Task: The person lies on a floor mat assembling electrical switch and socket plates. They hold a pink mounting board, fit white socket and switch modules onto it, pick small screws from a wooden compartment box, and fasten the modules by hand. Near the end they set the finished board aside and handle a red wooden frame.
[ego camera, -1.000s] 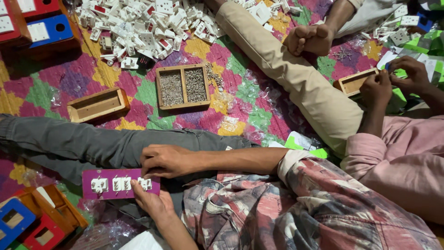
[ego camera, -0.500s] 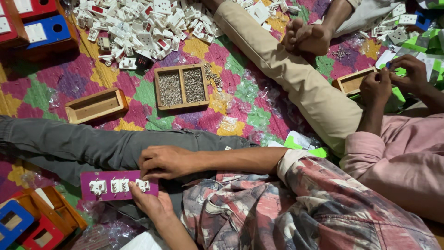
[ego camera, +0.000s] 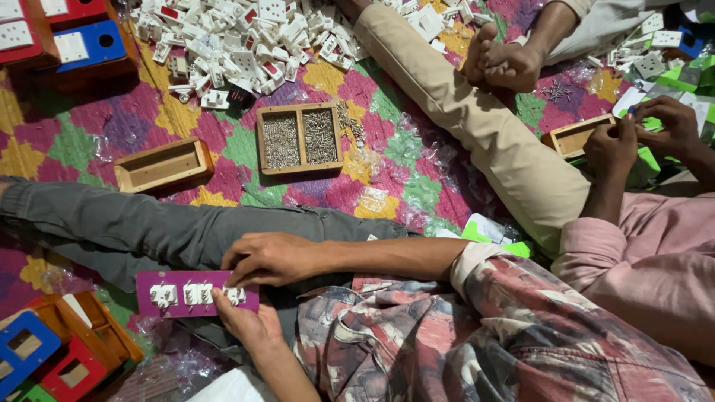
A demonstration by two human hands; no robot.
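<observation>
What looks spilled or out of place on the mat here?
A few small metal screws lie loose on the mat beside the two-compartment wooden tray, outside it. Another loose cluster of screws sits near a bare foot.

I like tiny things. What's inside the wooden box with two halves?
The wooden box holds heaps of small silvery metal bits in both halves, probably screws. Its bottom is covered by them, so anything underneath is hidden.
</observation>
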